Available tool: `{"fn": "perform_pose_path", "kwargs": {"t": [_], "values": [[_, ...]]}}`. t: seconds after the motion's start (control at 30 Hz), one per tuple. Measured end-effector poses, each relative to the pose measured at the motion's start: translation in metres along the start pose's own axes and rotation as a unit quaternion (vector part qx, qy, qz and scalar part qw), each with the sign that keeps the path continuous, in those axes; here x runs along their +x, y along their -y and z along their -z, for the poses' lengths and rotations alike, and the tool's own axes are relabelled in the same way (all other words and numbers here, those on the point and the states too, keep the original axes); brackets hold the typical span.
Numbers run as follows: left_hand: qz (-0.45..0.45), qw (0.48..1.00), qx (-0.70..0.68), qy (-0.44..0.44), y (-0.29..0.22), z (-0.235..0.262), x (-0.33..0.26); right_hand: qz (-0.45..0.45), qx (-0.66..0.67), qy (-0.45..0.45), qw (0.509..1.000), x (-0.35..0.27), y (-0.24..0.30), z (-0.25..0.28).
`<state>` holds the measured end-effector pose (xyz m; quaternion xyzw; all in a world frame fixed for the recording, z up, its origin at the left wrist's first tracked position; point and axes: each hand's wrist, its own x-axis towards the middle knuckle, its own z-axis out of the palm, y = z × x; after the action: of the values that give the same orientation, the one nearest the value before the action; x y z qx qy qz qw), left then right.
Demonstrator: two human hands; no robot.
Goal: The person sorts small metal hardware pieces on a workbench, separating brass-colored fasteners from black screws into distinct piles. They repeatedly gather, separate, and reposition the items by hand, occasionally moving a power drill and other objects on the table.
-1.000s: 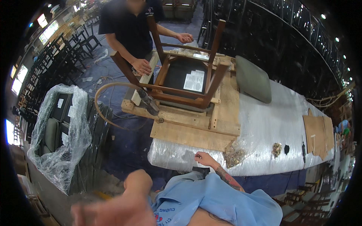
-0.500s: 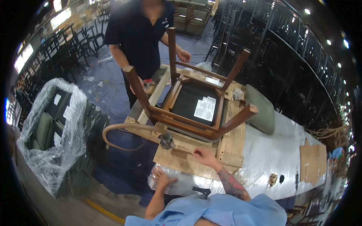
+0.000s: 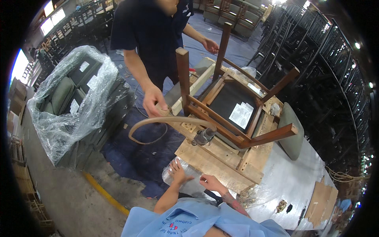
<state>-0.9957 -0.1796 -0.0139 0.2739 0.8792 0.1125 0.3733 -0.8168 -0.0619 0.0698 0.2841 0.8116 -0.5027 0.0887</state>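
My left hand rests with spread fingers on the plastic-covered near edge of the table. Close by on its right, my right hand has its fingers curled together; whatever they may hold is too small to make out. Beyond both hands, a grey power driver with a tan hose lies on the wooden pallet-like board. An upside-down brown wooden chair sits on that board, legs up, with white labels on its dark underside.
A co-worker's hand is at the board's far-left corner, by the hose. A grey-green seat cushion leans at the right. Cardboard and a small pile of hardware lie on the table. Plastic-wrapped cushions stand left.
My right hand has drawn back from the board toward my left hand. The co-worker's hand has come to the board's corner. The whole view has shifted, with the chair now further right.
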Motion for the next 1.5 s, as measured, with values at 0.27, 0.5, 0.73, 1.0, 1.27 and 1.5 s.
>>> {"fn": "perform_pose_path", "kwargs": {"t": [0.27,0.5,0.73,1.0,1.27,1.5], "values": [[0.02,0.999,0.025,0.031,-0.001,0.004,0.003,-0.075,0.009,-0.168,0.983,-0.075,-0.025,0.003],[-0.159,0.956,-0.01,-0.247,0.074,-0.005,0.039,-0.113,0.05,-0.223,0.967,-0.169,-0.066,-0.047],[-0.333,0.928,-0.087,-0.141,-0.004,-0.116,-0.066,-0.159,0.081,-0.354,0.918,-0.292,-0.114,-0.085],[-0.543,0.822,0.057,0.159,-0.142,-0.27,-0.251,-0.205,0.208,-0.52,0.803,-0.494,-0.174,-0.16],[-0.54,0.738,0.127,0.384,-0.236,-0.458,-0.407,-0.36,0.288,-0.687,0.562,-0.732,-0.233,-0.222],[-0.602,0.652,0.22,0.406,-0.317,-0.551,-0.49,-0.321,0.446,-0.777,0.308,-0.845,-0.331,-0.291]]}}
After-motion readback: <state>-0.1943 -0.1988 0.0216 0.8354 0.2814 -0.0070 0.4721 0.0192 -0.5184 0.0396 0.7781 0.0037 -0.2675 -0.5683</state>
